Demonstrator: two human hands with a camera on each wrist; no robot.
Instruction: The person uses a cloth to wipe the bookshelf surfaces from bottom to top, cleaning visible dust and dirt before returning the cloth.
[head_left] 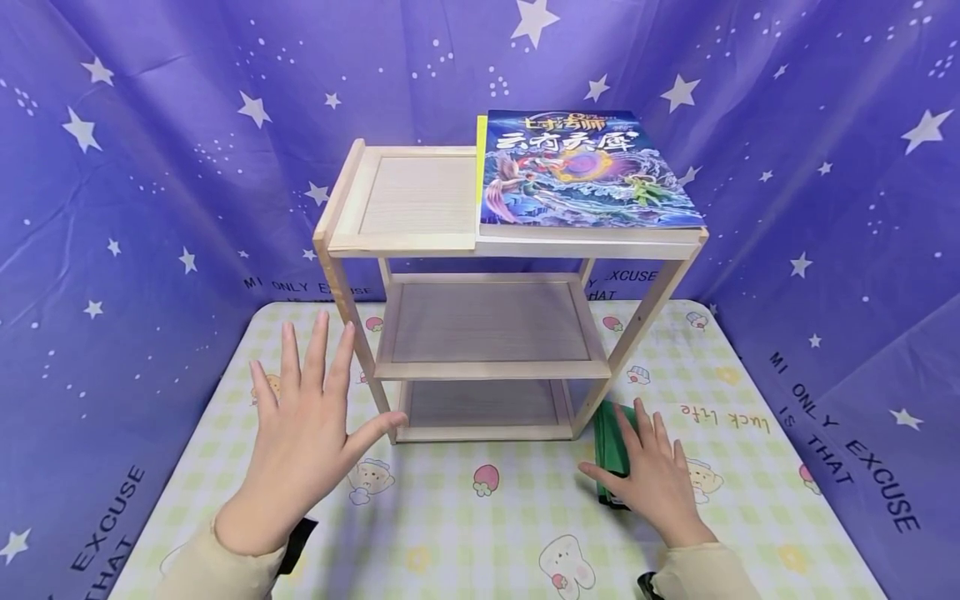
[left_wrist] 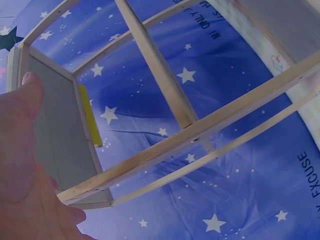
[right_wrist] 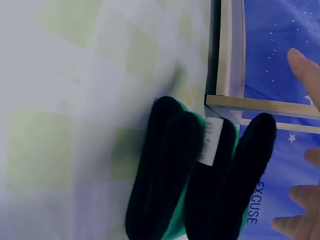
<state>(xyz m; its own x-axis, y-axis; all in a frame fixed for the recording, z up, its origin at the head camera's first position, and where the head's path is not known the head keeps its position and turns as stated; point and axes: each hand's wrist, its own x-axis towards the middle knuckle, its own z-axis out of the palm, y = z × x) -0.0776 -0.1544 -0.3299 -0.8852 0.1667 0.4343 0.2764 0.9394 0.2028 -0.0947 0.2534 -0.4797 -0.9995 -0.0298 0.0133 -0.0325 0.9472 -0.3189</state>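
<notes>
My left hand (head_left: 300, 442) is held up with its fingers spread, in front of the left legs of a small wooden shelf (head_left: 491, 369). Nothing is in it. Over on the right, my right hand (head_left: 660, 479) hovers with fingers apart, just beside and above a folded green cloth item (head_left: 611, 446). In the right wrist view this folded item (right_wrist: 172, 160) shows thick, fuzzy black folds, green between them and a white tag (right_wrist: 212, 141). The fingers (right_wrist: 300, 195) stand apart from it there. Part of the item is hidden by the hand in the head view.
On the shelf's top right lies a book with a blue illustrated cover (head_left: 585, 187), over something yellow-edged (head_left: 481, 167). The shelf has two lower boards. A checked tablecloth (head_left: 442, 517) covers the table; purple star-patterned curtains (head_left: 180, 167) surround it.
</notes>
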